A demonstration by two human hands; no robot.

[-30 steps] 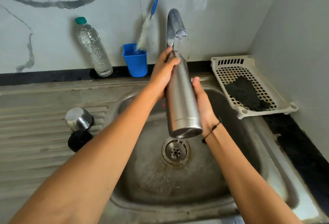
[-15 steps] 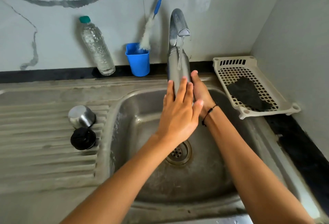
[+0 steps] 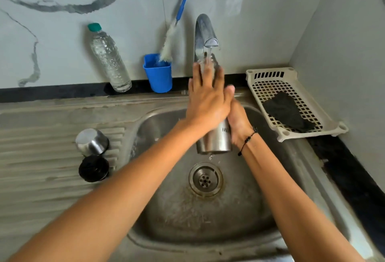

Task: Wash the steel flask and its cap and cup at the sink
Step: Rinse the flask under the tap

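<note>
Your right hand [image 3: 239, 124] grips the steel flask [image 3: 216, 138] over the sink [image 3: 208, 216], while your left hand [image 3: 206, 99] lies flat-fingered on its side under the running tap [image 3: 205, 34]. Cap [image 3: 93, 168] and cup [image 3: 92, 142] sit on the drainboard. Farther back, a blue holder [image 3: 159, 77] contains a brush [image 3: 167, 47]; the basket [image 3: 291, 103] holds a dark cloth [image 3: 287, 113].

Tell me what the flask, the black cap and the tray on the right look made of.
Flask: brushed steel, going by its dull grey sheen and soft reflections.
Black cap: probably plastic; matt black with a ribbed rim, though the material is not certain.
Tray: cream moulded plastic, judging by its perforated grid and slotted end; slightly discoloured.
</note>
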